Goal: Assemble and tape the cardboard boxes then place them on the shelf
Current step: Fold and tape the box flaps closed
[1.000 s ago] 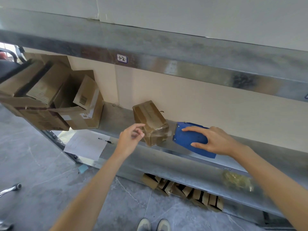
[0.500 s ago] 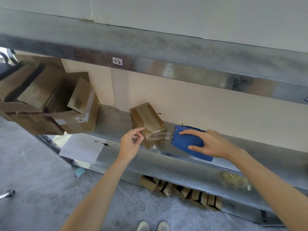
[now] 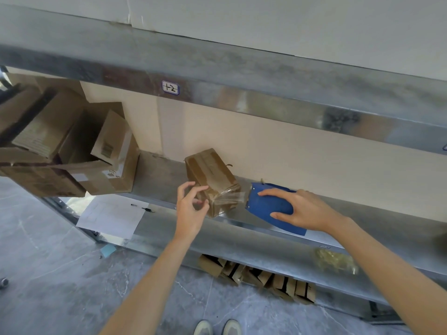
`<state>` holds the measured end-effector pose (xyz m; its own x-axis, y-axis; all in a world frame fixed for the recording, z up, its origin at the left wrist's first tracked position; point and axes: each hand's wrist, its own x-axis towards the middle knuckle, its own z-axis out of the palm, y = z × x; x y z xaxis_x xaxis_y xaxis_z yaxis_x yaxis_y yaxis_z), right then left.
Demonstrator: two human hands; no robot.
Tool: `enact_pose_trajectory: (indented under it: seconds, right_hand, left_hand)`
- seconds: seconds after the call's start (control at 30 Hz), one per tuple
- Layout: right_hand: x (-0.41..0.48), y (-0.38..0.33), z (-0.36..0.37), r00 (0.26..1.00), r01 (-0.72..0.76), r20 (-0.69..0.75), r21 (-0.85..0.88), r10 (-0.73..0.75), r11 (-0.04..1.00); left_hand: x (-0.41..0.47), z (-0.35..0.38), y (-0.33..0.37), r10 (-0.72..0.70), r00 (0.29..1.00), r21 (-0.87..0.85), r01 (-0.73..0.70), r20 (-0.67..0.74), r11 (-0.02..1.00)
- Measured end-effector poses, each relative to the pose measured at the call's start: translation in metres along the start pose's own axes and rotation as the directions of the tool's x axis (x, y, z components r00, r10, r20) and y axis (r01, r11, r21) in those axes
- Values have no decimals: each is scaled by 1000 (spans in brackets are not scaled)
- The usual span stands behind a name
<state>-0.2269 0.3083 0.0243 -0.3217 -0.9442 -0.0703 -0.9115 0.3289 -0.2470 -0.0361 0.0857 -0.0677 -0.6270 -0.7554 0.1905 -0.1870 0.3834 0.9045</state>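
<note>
Closer now, the left grip [image 3: 191, 205], fingers apart, touches the cardboard box [image 3: 210, 172] at the shelf [image 3: 157, 175] edge, while the right grip [image 3: 307, 209], clamped on the tape dispenser [image 3: 266, 206] beside the box, could tug it off by the stretched tape [image 3: 233, 197].

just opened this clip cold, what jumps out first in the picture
A taped cardboard box sits on the metal shelf at centre, the left hand at its near corner. To its right, the right hand holds a blue tape dispenser, a clear strip of tape running from it to the box. Open cardboard boxes pile up at the shelf's left end.
</note>
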Motion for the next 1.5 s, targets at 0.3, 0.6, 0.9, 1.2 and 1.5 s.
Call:
enact_pose_trajectory:
  seconds: [0.3, 0.6, 0.9, 1.2, 1.5]
  right_hand:
    - [0, -1, -1, 1000, -23, -7, 15, 23, 1000]
    - [3, 0, 2, 1000, -20, -8, -20, 20, 1000]
    - [6, 0, 3, 999, -42, -8, -29, 42, 999]
    - [13, 0, 0, 999, -49, 7, -31, 49, 998]
    - [24, -1, -6, 1000, -11, -2, -58, 11, 998]
  left_hand:
    - [9, 1, -7, 190, 982, 330, -177, -8, 927]
    - [25, -3, -8, 189, 981, 289, -196, 52, 937]
    - [23, 4, -15, 185, 983, 301, -183, 24, 936]
    - [16, 4, -18, 173, 965, 320, -231, 200, 919]
    - [19, -3, -18, 186, 969, 315, -229, 161, 921]
